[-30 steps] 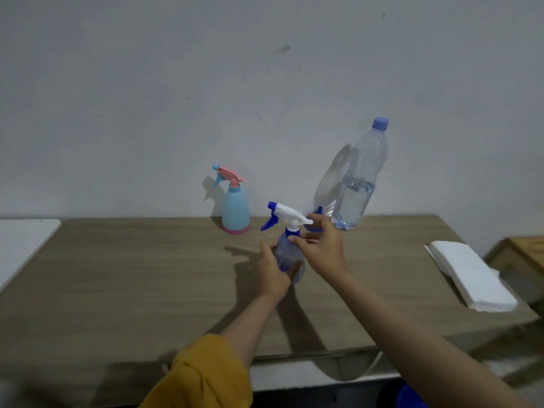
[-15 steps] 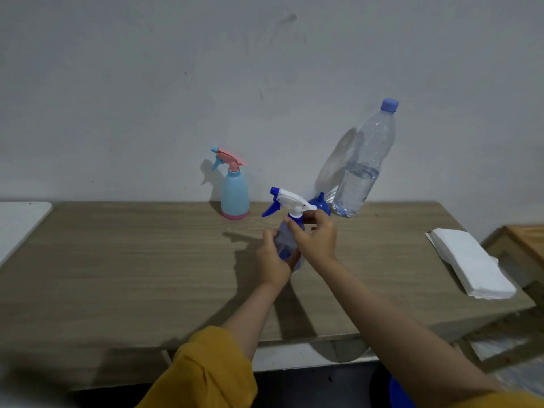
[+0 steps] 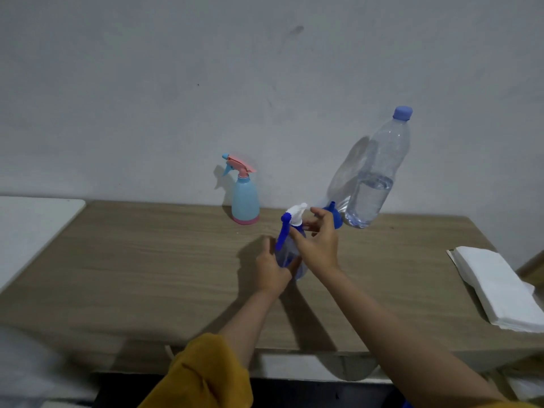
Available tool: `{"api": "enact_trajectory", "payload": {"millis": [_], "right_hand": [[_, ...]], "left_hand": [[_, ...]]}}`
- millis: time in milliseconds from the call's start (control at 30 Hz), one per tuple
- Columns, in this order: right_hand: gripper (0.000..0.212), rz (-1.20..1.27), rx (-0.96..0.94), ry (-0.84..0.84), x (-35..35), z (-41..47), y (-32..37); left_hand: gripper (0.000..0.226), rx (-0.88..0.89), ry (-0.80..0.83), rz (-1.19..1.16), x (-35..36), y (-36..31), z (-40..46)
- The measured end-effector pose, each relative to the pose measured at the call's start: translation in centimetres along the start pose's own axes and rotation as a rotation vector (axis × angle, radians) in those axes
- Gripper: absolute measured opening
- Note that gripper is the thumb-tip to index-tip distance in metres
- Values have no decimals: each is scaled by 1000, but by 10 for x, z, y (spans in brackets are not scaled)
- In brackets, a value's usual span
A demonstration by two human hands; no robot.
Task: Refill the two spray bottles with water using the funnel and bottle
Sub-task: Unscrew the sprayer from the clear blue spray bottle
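Gripping spray bottle (image 3: 290, 254) (both hands).

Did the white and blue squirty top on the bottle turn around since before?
Yes. The spray head has swung round: its blue trigger pointed left toward the pink-topped spray bottle before, and now hangs down toward the camera. The right hand is twisting it.
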State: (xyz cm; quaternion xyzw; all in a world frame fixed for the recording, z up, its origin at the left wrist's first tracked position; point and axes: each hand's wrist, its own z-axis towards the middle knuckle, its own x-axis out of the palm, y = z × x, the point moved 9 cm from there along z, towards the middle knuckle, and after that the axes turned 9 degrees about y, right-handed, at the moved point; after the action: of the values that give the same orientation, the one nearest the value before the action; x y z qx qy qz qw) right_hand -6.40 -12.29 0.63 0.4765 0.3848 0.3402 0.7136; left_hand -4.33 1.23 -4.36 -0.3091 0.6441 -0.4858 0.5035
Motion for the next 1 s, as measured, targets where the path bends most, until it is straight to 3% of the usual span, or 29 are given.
{"api": "enact_trajectory", "payload": {"millis": [167,367,600,767,1000], "right_hand": [[60,69,5,154,5,3,-9],[59,63,-5,135,0,10,2],[57,54,-17,264,5,7,2],[60,-6,11,234,0,10,12],[61,6,21,383,7,11,15]], "left_hand": [[44,27,-46,99,-4,-12,-8],[49,-20,-77,90,-3,-14,-11],[44,-27,-62,83,1,-15,-13],[45,-21,-74,98,-1,-15,-14],[50,17,-42,32,4,-4,-4]]}}
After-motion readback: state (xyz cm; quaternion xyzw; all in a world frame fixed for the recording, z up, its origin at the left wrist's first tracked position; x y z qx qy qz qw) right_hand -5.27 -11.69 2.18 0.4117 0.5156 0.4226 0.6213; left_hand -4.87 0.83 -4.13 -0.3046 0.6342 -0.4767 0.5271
